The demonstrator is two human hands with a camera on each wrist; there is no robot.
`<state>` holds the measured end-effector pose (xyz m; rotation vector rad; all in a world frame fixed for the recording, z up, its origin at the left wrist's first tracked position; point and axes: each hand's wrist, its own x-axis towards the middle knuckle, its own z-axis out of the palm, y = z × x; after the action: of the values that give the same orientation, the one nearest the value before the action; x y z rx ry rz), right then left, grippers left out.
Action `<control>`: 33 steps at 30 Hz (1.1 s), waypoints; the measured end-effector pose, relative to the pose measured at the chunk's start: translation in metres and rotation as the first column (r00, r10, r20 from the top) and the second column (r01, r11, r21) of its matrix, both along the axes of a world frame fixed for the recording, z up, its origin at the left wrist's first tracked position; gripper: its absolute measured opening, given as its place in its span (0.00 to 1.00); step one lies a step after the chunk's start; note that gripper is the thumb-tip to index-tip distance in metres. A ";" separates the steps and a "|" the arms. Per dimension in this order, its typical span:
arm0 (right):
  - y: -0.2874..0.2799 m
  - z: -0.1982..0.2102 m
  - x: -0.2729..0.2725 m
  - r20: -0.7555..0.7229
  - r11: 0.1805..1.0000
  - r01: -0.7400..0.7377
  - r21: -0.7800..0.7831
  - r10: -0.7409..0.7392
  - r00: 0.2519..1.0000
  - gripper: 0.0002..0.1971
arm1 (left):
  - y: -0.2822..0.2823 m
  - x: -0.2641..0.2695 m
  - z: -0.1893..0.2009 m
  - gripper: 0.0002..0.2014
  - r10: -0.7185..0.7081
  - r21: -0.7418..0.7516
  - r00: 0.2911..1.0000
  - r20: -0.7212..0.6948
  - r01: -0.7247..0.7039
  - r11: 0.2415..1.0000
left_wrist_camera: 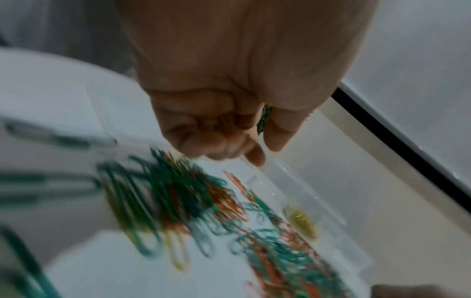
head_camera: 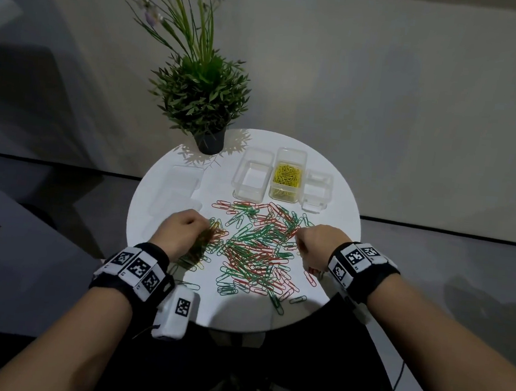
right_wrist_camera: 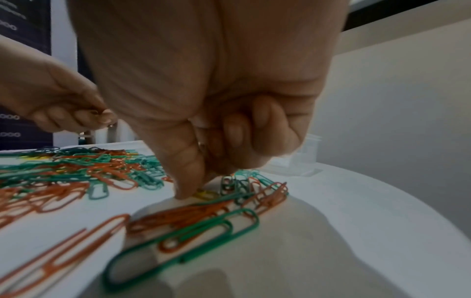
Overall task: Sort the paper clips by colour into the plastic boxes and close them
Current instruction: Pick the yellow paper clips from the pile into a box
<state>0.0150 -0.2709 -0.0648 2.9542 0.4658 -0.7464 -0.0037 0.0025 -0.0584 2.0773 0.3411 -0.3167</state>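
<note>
Two hands mid-sort: our left hand (head_camera: pixel 180 235) pinches yellow clips (right_wrist_camera: pixel 94 113), right hand (head_camera: pixel 316 245) fingers a yellow clip (right_wrist_camera: pixel 205 194); next, the yellow box (head_camera: pixel 286 179) upper centre.

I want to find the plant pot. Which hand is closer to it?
The left hand. It sits on the plant pot's side of the table, nearer the person. The right hand is across the paper clips, farther away.

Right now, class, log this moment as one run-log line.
step: sorting yellows | left hand: pinching clips | right hand: fingertip on yellow clip | middle box: yellows, open | red/green pile: unsorted
</note>
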 end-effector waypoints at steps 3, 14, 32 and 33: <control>0.002 -0.002 -0.001 -0.025 1.000 -0.026 0.000 0.026 0.999 0.07 | 0.022 -0.003 0.001 0.05 -0.068 0.360 0.992 0.102 0.026 0.932; 0.011 0.004 -0.006 -0.039 0.900 0.212 0.381 -0.214 0.976 0.03 | 0.041 -0.001 -0.010 0.09 -0.191 0.616 0.981 -0.017 0.161 0.771; 0.087 0.006 0.008 -0.006 0.900 0.095 0.425 -0.102 0.995 0.14 | 0.003 0.019 -0.015 0.10 -0.236 0.323 0.971 0.033 0.213 0.922; 0.090 0.005 0.009 0.013 0.912 0.081 0.402 -0.094 0.995 0.16 | 0.006 0.021 -0.012 0.11 -0.237 0.316 0.971 0.041 0.213 0.925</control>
<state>0.0242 -0.1810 -0.0594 3.3845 0.5460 -0.6802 0.0177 0.0082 -0.0707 2.4393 0.1067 -0.3339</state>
